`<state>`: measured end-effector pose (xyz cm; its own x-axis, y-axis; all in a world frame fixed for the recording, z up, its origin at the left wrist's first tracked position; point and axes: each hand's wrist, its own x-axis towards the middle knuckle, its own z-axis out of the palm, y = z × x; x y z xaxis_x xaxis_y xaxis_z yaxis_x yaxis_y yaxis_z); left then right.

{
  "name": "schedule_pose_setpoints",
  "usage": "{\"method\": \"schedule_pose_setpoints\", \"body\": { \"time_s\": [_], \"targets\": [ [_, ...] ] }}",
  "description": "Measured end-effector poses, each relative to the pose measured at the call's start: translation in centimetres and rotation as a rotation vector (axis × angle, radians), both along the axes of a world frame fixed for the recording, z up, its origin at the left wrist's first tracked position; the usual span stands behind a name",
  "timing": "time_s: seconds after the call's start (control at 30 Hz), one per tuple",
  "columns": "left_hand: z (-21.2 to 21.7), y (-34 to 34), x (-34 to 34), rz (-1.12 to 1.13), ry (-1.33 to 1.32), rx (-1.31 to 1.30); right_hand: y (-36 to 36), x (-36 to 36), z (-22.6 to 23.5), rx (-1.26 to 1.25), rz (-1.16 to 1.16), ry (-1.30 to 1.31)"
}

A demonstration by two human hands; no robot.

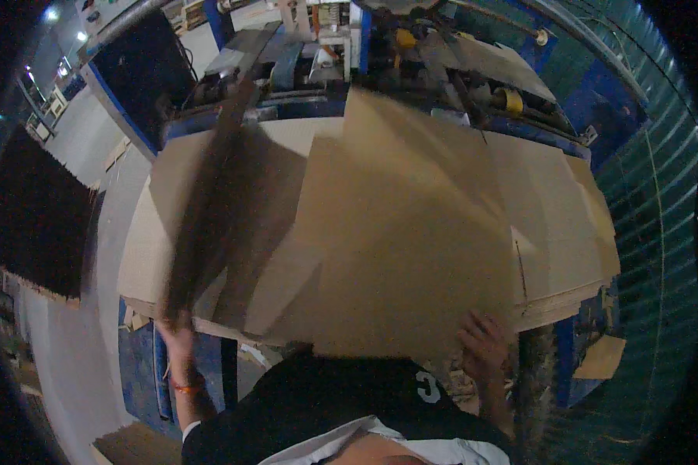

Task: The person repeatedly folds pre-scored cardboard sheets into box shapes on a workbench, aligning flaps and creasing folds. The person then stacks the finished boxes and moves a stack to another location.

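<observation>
A wide tan cardboard sheet stands raised in front of me, its upper part smeared by motion. My right hand grips it at the lower right edge, the fingers somewhat blurred. At the left, my left hand is closed on the lower end of a dark brown cardboard panel, seen nearly edge-on and blurred. Whether this panel belongs to the same sheet, I cannot tell. Beneath both lies a broad stack of cardboard sheets, their layered edges showing at the near right.
Beyond the stack is a blue machine with rollers and yellow parts. A dark pile of cardboard stands at the far left. Green corrugated wall runs along the right. A cardboard scrap lies at the lower right.
</observation>
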<state>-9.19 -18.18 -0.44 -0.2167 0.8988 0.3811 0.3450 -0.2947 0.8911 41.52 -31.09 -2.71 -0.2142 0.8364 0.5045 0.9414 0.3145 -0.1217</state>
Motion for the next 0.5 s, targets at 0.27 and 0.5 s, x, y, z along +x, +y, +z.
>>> {"method": "schedule_pose_setpoints", "body": {
  "time_s": [0.27, 0.5],
  "targets": [
    [2.6, 4.1, 7.2, -0.509, 1.214, 0.017, 6.1, 1.4, 2.1, -0.149, 0.229, -0.139],
    [1.9, 8.2, 6.6, -0.453, 1.094, 0.135, 12.8, 3.7, 2.8, -0.243, 0.191, -0.203]
  ]
}}
